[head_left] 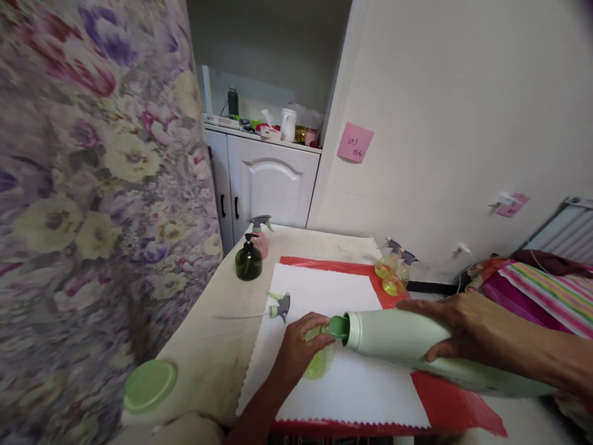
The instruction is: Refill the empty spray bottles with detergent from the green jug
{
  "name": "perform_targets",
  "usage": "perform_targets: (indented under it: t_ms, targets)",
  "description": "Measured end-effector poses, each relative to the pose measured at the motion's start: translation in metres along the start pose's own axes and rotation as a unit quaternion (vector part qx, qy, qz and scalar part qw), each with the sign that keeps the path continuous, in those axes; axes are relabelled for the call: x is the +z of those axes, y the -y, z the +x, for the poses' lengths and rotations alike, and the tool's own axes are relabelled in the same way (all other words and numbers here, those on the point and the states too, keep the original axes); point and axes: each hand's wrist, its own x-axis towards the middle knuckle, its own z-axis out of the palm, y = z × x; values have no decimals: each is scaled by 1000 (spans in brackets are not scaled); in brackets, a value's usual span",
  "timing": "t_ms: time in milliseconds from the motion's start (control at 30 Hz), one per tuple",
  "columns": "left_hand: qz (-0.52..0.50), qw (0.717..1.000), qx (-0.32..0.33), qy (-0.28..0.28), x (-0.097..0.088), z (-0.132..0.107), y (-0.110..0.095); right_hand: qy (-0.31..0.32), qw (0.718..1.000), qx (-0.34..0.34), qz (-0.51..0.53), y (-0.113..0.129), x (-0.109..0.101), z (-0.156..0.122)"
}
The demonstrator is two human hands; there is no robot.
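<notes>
My right hand is wrapped around a large pale green bottle, tipped almost flat with its mouth to the left. A green spout at that mouth reaches the neck of a small see-through bottle with yellowish-green liquid inside. The fingers of my left hand close around the small bottle's neck. Whether liquid is flowing I cannot make out. To the left of that hand lies a grey and green trigger spray head with its thin tube.
A white sheet lies over red plastic. Yellow spray bottles stand at the back right. A dark green pump bottle and a pink spray bottle stand at the back left. A green cap rests front left, near the floral curtain.
</notes>
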Motion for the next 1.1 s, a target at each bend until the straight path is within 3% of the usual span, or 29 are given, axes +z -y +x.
perform_targets:
  t_ms: [100, 1100]
  targets:
    - [-9, 1000, -1, -5, 0, 0, 1, 52, 999, 5, 7, 1, -2, 0]
    - [-13, 1000, -9, 1, -2, 0, 2, 44, 999, -4, 1, -1, -1, 0]
